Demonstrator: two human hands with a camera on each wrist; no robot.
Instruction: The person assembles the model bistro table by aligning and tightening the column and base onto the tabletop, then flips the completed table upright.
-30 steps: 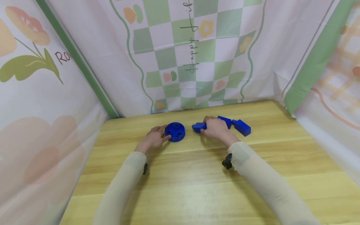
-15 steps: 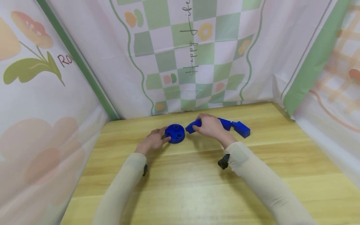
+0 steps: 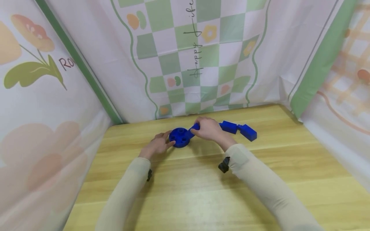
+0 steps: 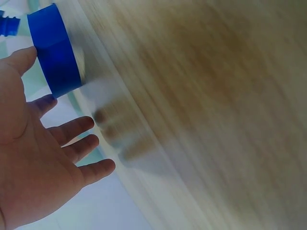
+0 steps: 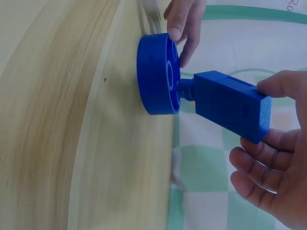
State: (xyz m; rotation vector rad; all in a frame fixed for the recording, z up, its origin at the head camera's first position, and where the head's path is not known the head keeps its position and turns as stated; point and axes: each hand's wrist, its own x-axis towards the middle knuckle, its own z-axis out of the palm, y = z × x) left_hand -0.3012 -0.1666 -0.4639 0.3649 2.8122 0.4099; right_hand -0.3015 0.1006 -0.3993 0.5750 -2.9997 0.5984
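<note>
A round blue base with several holes lies flat on the table. My left hand holds its near left rim between thumb and index finger, the other fingers spread in the left wrist view. My right hand pinches one end of a blue rectangular block between thumb and fingers. A ridged peg on the block's other end points at the base's holed face. In the right wrist view the block tilts, and the peg's tip is at a hole; how deep it sits is hidden.
Two more blue pegged blocks lie to the right, a nearer block and a farther block. The wooden table ends at a printed cloth behind, with cloth walls on both sides.
My right hand has moved left with the blue block, tilting it up and bringing its peg to the round base. My left hand has stayed at the base's rim.
</note>
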